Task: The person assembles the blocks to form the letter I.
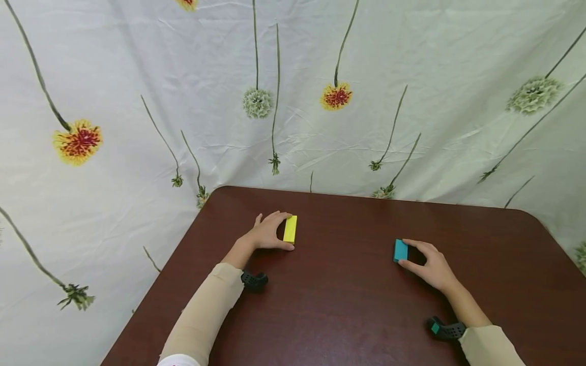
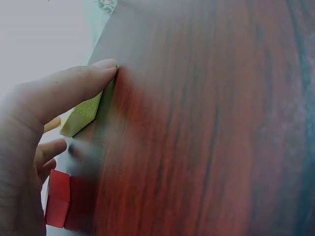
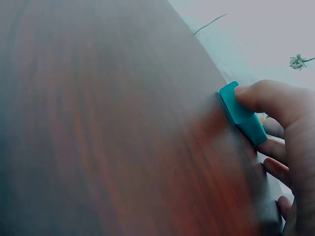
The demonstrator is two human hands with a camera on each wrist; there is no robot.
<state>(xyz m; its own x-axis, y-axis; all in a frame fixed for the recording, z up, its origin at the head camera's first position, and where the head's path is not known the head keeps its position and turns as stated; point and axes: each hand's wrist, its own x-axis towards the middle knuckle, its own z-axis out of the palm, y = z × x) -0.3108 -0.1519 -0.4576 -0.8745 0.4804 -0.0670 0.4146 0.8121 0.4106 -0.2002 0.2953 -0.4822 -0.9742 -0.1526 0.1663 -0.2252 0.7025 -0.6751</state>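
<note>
Hanging beyond the left and far edges of the dark brown tabletop [image 1: 339, 305] was a pale cloth [image 1: 114, 56] printed with long-stemmed flowers. Next came a beige left sleeve [image 1: 206, 310], slanting over the near part of the tabletop, with a black left wristband [image 1: 254, 281] at its end. The left hand [image 1: 266, 235] lay inward of the far-left corner, fingers and thumb widely parted, holding a yellow block [image 1: 290, 230] by its far and near ends. In the left wrist view, a red block [image 2: 58, 199] stood on the tabletop beside the hand's other fingers.

Well apart to the right, a teal block [image 1: 400, 250] sat right of the tabletop's middle, farther from the far edge than the yellow one. The right hand [image 1: 435, 267] held it likewise between thumb and finger, from its right side. Toward the near edge followed a black right wristband [image 1: 450, 330] and a beige right sleeve [image 1: 492, 348].
</note>
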